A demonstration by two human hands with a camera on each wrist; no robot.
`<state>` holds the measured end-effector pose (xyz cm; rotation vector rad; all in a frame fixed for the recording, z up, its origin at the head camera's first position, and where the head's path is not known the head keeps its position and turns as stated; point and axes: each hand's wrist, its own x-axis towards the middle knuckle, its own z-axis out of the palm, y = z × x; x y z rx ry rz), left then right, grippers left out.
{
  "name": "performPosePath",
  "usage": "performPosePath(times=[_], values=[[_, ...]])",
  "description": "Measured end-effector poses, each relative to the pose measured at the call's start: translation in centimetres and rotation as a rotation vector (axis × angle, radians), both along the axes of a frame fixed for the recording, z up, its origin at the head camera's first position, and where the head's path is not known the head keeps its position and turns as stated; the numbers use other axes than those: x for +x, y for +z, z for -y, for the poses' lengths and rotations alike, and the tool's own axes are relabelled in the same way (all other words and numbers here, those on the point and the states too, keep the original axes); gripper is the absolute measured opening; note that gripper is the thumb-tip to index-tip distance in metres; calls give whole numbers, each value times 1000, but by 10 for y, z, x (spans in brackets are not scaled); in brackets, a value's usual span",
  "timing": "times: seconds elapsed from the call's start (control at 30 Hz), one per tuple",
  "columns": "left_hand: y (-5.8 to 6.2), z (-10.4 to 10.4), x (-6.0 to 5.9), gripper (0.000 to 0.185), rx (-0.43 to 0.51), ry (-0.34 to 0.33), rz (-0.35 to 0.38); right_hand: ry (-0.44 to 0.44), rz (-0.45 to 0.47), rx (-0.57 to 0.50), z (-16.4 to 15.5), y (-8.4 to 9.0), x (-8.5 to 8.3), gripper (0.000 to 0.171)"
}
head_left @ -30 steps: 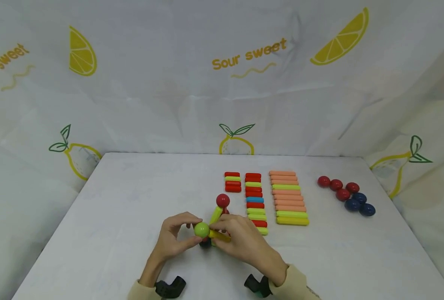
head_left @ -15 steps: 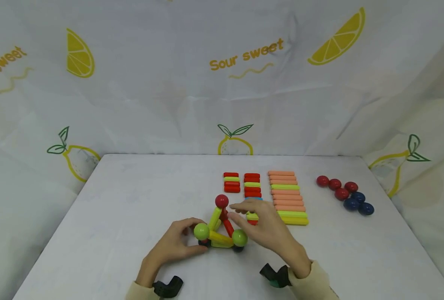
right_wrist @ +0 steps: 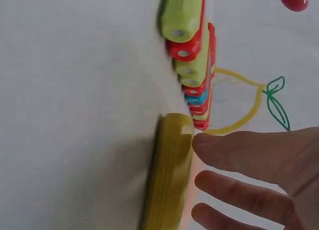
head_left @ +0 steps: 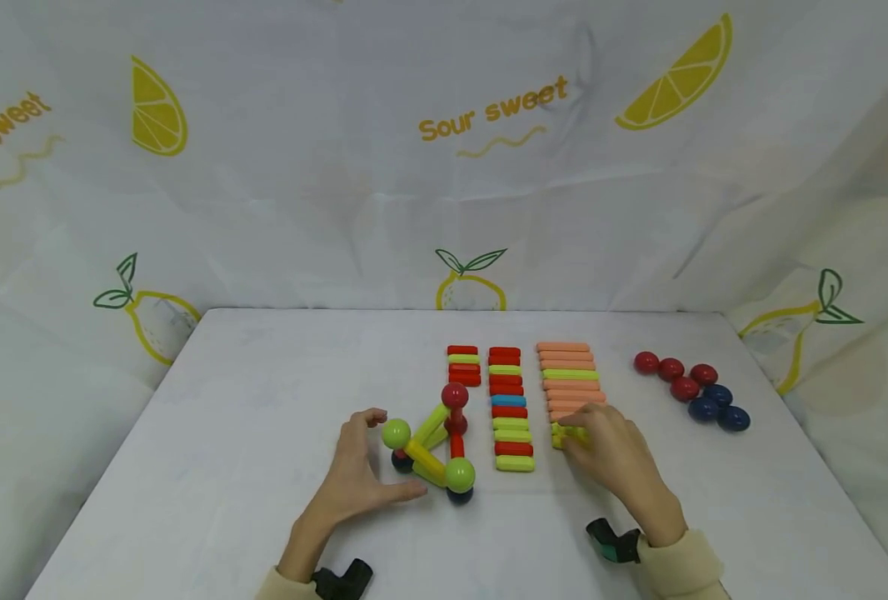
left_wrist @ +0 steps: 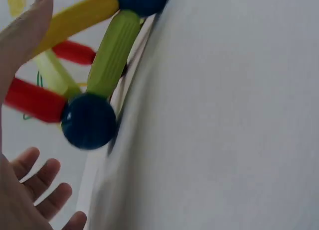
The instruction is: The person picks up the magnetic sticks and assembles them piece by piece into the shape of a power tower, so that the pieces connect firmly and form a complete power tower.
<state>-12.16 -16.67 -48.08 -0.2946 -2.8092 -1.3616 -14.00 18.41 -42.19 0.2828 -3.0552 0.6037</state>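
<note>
A magnetic construction frame of rods and balls stands on the table, with a yellow rod (head_left: pixel 425 459), a lime ball (head_left: pixel 460 475), a red ball (head_left: pixel 455 396) on top and dark blue balls (left_wrist: pixel 89 121) at the base. My left hand (head_left: pixel 354 475) is spread around its left side, thumb in front and fingers behind. My right hand (head_left: pixel 615 454) is over the near end of the right-hand rod column, fingertips right at the lime and yellow rods. In the right wrist view the thick yellow rod (right_wrist: pixel 168 175) lies on the table below the extended fingertips.
Short red, lime and blue rods (head_left: pixel 509 401) lie in two columns behind and right of the frame. Peach rods (head_left: pixel 571 385) fill the far part of the third column. Red balls (head_left: pixel 670 369) and dark blue balls (head_left: pixel 717 408) cluster at the right.
My right hand has left the frame and moved right to the rod column. My left hand's fingers have spread wider, and the frame has turned slightly on the table.
</note>
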Motion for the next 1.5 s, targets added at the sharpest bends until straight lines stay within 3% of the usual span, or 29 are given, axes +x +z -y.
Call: performPosePath(times=[0.1, 0.27, 0.43, 0.5, 0.63, 0.7, 0.83, 0.9, 1.07, 1.13, 1.23, 1.33, 1.5], values=[[0, -8, 0, 95, -27, -42, 42, 6, 12, 10, -4, -6, -1, 20], [-3, -2, -2, 48, 14, -116, 16, 17, 2, 19, -5, -10, 0, 20], [-3, 11, -5, 39, 45, -209, 26, 10, 41, 12, -5, -11, 0, 24], [-3, 16, -5, 40, 39, -218, 3, 3, 60, 4, -5, -12, 1, 24], [-2, 22, -5, 48, 21, -162, -56, -3, 73, -1, -2, -11, 2, 21], [1, 24, -4, 63, -3, -162, 0, -2, 78, 0, -1, -11, 3, 20], [6, 23, 1, 115, -57, -240, 193, 5, 73, 16, 0, -12, 3, 22], [4, 17, 1, 130, -85, -245, 223, 10, 59, 28, 0, -13, 3, 23], [-3, 4, 0, 118, -87, -194, 142, 44, 8, 84, -1, -16, 5, 24], [-3, 3, 1, 111, -74, -215, 133, 50, -31, 95, 0, -12, 7, 24], [-2, 4, 2, 105, -50, -302, 137, 50, -116, 11, 8, 2, 13, 26], [0, 4, 2, 100, -31, -406, 140, 88, -204, -180, 25, 25, 21, 29], [5, 2, 2, 102, -23, -508, 92, 236, -246, -489, 65, 59, 36, 32]])
